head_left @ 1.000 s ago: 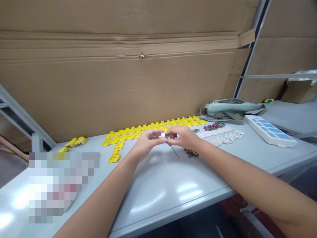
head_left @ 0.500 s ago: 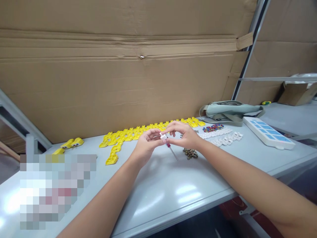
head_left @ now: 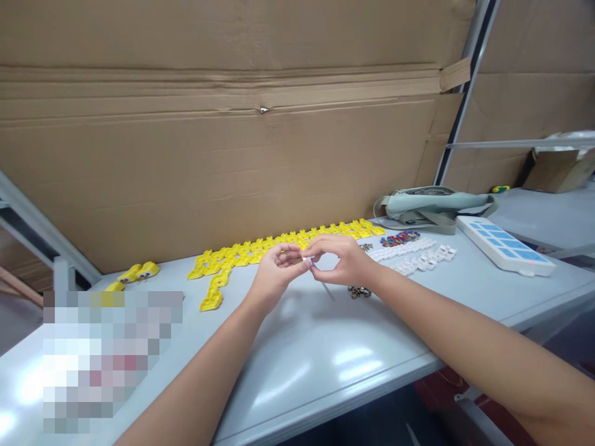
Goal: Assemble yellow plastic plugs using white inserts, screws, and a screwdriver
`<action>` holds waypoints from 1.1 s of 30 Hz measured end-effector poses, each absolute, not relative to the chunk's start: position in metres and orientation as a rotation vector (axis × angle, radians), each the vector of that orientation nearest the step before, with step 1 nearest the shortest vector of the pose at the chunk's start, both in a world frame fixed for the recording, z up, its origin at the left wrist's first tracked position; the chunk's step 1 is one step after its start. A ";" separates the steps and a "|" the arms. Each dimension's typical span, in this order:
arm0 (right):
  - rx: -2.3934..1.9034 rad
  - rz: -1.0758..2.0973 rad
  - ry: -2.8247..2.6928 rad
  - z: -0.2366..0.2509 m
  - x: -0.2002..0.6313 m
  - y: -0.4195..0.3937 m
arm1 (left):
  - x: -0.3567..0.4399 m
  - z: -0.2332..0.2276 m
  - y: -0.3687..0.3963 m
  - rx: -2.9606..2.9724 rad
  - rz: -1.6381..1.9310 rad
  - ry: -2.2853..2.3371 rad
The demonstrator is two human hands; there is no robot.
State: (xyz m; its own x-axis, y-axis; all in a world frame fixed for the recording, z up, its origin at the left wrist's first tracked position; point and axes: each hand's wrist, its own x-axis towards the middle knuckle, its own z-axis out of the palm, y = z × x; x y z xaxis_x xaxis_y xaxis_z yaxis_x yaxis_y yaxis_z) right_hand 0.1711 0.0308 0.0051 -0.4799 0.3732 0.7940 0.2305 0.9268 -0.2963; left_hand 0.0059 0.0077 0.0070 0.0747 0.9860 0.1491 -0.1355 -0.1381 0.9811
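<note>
My left hand (head_left: pixel 279 272) is closed, its thumb and fingers pinching a small white plastic piece (head_left: pixel 307 261) above the table. My right hand (head_left: pixel 346 260) meets it from the other side, thumb and index finger curved into a ring and their tips at the same piece. A tiny blue bit shows by the right thumb; I cannot make out what it is. Just below the hands lies a thin metal shaft (head_left: pixel 328 290), its other end hidden. Close by on the right is a pile of small brass-coloured metal parts (head_left: pixel 359 291), partly covered by my right hand.
Rows of yellow plastic pieces (head_left: pixel 211 300) run along the cardboard wall (head_left: pixel 223 173). Right of my hands are white pieces (head_left: pixel 425 260) in rows, red and blue small parts (head_left: pixel 400 238), a pale green bag (head_left: pixel 432 203) and a white case (head_left: pixel 506 248). More yellow pieces (head_left: pixel 139 271) lie left.
My right index finger has come down and its fingertips have closed in on the white plastic piece. The red part by the metal shaft is now hidden. The view has shifted slightly.
</note>
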 end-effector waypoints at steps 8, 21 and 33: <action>-0.580 0.555 -1.794 -0.003 0.157 0.028 | 0.015 0.009 0.002 0.863 1.364 0.782; -0.722 0.550 -1.848 -0.007 0.156 0.029 | 0.012 -0.002 0.007 0.885 1.251 0.867; -0.808 0.258 -2.002 -0.002 0.159 0.027 | 0.010 -0.004 0.009 0.983 1.233 0.853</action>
